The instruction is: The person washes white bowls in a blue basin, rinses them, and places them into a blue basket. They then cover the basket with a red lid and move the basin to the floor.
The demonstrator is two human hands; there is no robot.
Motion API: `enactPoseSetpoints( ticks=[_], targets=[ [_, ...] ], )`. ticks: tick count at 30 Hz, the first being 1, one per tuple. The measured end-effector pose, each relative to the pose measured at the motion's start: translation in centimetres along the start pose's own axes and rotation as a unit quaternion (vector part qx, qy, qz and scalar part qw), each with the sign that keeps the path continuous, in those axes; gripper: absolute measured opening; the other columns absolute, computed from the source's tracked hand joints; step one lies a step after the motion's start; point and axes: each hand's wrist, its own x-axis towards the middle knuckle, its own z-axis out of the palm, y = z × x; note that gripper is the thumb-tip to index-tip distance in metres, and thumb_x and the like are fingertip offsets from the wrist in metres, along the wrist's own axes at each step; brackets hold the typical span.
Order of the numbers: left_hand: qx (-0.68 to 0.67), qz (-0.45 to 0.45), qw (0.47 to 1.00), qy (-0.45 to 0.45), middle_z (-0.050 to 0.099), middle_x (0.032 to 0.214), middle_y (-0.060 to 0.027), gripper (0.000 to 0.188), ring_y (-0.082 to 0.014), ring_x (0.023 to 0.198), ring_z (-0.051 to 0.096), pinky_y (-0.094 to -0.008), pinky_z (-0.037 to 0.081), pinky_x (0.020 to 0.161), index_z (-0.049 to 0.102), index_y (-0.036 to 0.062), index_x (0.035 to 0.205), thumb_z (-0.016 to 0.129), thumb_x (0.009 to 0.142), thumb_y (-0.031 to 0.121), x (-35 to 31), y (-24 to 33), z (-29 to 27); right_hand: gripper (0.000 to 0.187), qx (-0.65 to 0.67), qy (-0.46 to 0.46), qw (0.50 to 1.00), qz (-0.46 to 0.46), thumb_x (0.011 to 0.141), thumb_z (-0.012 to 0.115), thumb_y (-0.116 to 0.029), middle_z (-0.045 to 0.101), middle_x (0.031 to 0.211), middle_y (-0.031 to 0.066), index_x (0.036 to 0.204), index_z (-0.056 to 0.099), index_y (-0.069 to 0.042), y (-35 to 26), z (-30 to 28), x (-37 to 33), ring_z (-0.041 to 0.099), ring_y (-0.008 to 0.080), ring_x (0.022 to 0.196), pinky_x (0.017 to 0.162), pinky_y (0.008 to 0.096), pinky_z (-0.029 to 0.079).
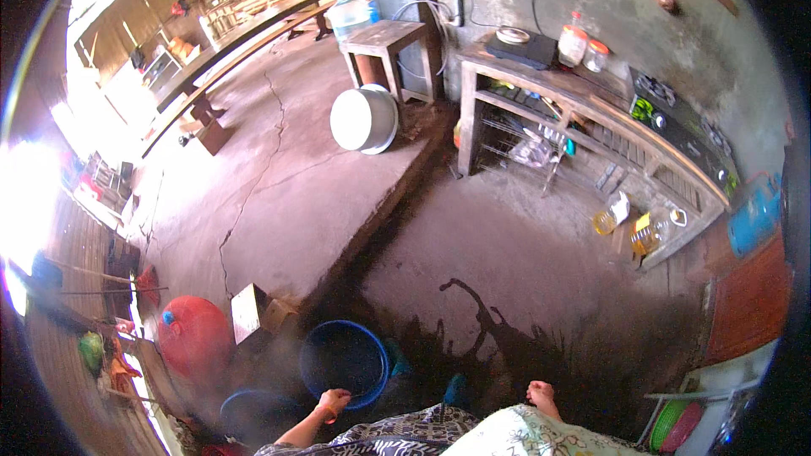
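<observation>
My left hand [335,402] is closed at the near rim of a dark round tub [384,353] with a blue edge, and its fingers appear to grip that rim. The inside of the tub is too dark to make out. My right hand [541,395] hangs to the right of my patterned clothing, fingers curled, with nothing visible in it. A second blue-rimmed tub [245,397] stands to the left, partly in shadow. The tips of my blue-green footwear [454,388] show between my hands.
A red rounded container [194,335] and a cardboard box [279,314] stand at left. A raised concrete step [372,224] crosses the floor. The wooden counter [583,105] holds a stove and jars, with oil bottles [650,235] below. A white bucket [365,120] lies tipped.
</observation>
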Motion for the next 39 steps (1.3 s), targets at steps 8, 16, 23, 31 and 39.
enactPoseSetpoints(
  ticks=[8,16,23,31,39],
  targets=[
    [-0.150,-0.166,0.974,-0.023,0.071,0.090,-0.0087,0.030,-0.0177,0.084,0.067,-0.0313,0.052,0.075,0.072,0.0132,0.099,0.064,0.077,0.032,1.9,-6.0,0.2,0.020,-0.163,-0.174,0.966,-0.097,0.081,0.066,-0.023,0.070,0.085,0.0045,0.096,0.072,-0.011,-13.8,5.1,3.2,0.066,0.0139,0.076,0.072,0.0311,0.053],
    [-0.270,-0.156,0.950,0.025,0.071,0.084,-0.0071,0.029,-0.0162,0.073,0.068,-0.0303,0.054,0.064,0.072,0.0092,0.099,0.066,0.076,0.026,8.6,-2.1,-7.1,0.024,-0.239,-0.224,0.928,-0.175,0.075,0.072,-0.031,0.071,0.088,0.0088,0.089,0.073,-0.010,-33.0,10.8,7.1,0.066,0.0196,0.083,0.076,0.0345,0.050],
    [-0.130,-0.138,0.980,0.064,0.070,0.097,-0.0113,0.031,-0.0252,0.093,0.067,-0.0331,0.051,0.084,0.071,0.0124,0.102,0.060,0.077,0.025,20.9,-0.3,-16.5,0.023,-0.225,-0.224,0.928,-0.196,0.076,0.073,-0.031,0.070,0.088,0.0104,0.085,0.070,-0.010,-43.0,13.9,11.5,0.067,0.0223,0.084,0.075,0.0359,0.051],
    [-0.124,-0.057,0.982,0.131,0.070,0.094,-0.0120,0.031,-0.0240,0.089,0.068,-0.0339,0.052,0.082,0.071,0.0139,0.102,0.061,0.077,0.030,32.3,5.9,-25.2,0.036,-0.405,-0.330,0.845,-0.110,0.082,0.064,-0.038,0.067,0.106,0.0100,0.112,0.067,-0.019,-40.4,14.3,23.2,0.062,0.0286,0.100,0.086,0.0390,0.048],
    [-0.276,0.013,0.951,0.137,0.071,0.091,-0.0103,0.034,-0.0202,0.085,0.068,-0.0319,0.052,0.078,0.068,0.0115,0.109,0.062,0.081,0.029,34.7,11.4,-28.4,0.018,-0.370,-0.235,0.860,-0.260,0.077,0.057,-0.022,0.070,0.083,0.0109,0.079,0.072,-0.011,-56.8,15.1,35.3,0.067,0.0231,0.077,0.071,0.0366,0.051]
  ],
)
